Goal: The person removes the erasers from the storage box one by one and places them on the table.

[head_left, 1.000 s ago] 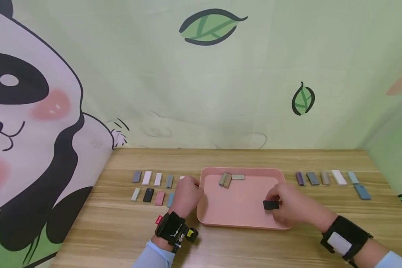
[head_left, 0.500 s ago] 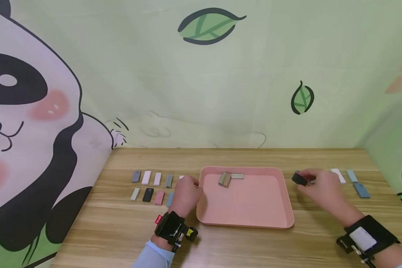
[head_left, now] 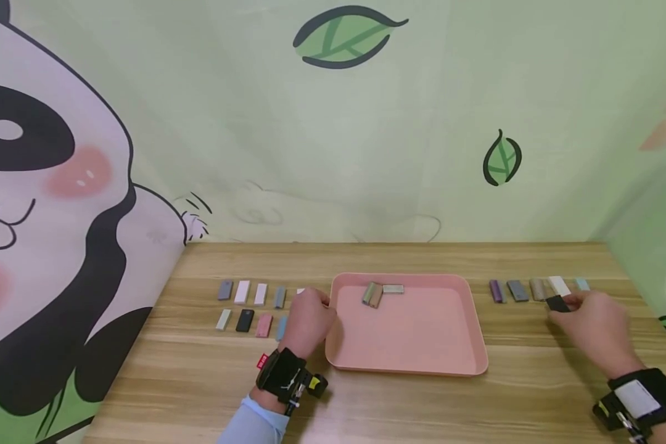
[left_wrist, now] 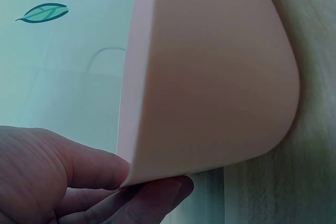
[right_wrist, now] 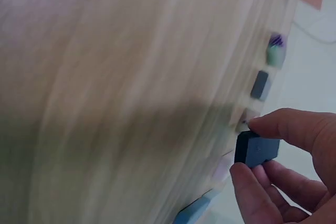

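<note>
The left hand point(head_left: 308, 320) grips the near-left rim of the pink tray point(head_left: 422, 364), thumb and fingers curled round its edge. The right hand point(head_left: 602, 327) pinches a small black block point(head_left: 557, 303) between thumb and fingertips, just above the wooden table point(head_left: 200, 382), close by the right row of coloured blocks point(head_left: 517, 290). More blocks point(head_left: 250, 305) lie in two rows left of the tray. Inside it, at the far edge, sit three greyish blocks point(head_left: 382, 293). Behind stands a green wall point(head_left: 333, 154) with leaves and a panda.
</note>
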A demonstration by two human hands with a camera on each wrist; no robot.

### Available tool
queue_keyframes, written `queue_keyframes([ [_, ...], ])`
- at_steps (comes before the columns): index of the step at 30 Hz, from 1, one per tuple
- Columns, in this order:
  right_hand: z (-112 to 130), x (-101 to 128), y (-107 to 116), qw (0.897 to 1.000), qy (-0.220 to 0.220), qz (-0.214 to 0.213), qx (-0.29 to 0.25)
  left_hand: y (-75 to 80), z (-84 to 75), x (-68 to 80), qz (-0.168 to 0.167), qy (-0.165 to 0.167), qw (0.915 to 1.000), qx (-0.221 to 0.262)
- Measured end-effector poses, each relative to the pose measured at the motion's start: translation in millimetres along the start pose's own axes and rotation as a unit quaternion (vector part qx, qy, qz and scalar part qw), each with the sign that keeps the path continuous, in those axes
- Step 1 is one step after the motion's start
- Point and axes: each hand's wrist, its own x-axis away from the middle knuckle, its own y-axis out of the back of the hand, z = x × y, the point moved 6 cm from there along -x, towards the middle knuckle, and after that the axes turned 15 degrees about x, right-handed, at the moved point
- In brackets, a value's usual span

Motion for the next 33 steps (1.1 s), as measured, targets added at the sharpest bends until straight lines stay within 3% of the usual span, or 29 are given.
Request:
queue_keyframes([
  [8, -16.1, 1.1, -4.5, 0.998, -0.024, 0.051, 0.024, 0.4, -0.5, 0.3, 0.003, -0.003, 1.0000, 0.004],
  [33, -16.1, 2.8, -4.9, 0.998, -0.027, 0.047, 0.038, 0.0, -0.2, -0.4, -0.001, -0.003, 1.0000, 0.001],
])
